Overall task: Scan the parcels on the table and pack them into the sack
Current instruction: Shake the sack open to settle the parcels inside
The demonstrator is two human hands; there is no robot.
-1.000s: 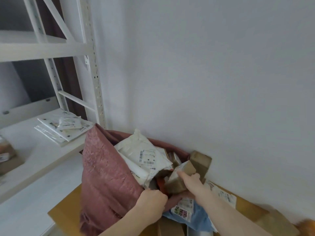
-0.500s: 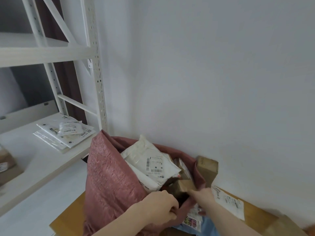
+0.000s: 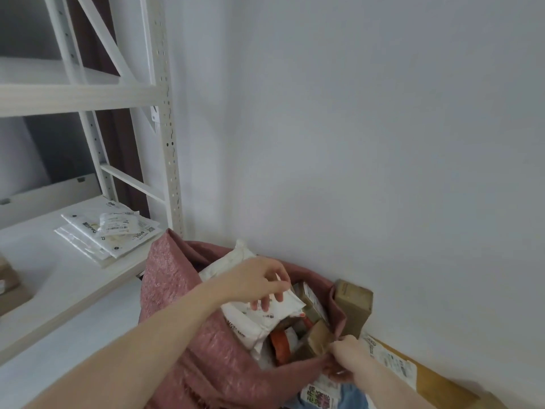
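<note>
Left hand (image 3: 253, 283) now pinches white mailer (image 3: 265, 311); right hand (image 3: 346, 360) grips sack (image 3: 188, 305) rim; labels unreadable.

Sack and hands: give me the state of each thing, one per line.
sack: open, nearly full
white mailer: in the sack's mouth, pinched by left hand
right hand: grips sack rim
brown box: outside sack, against wall
</note>
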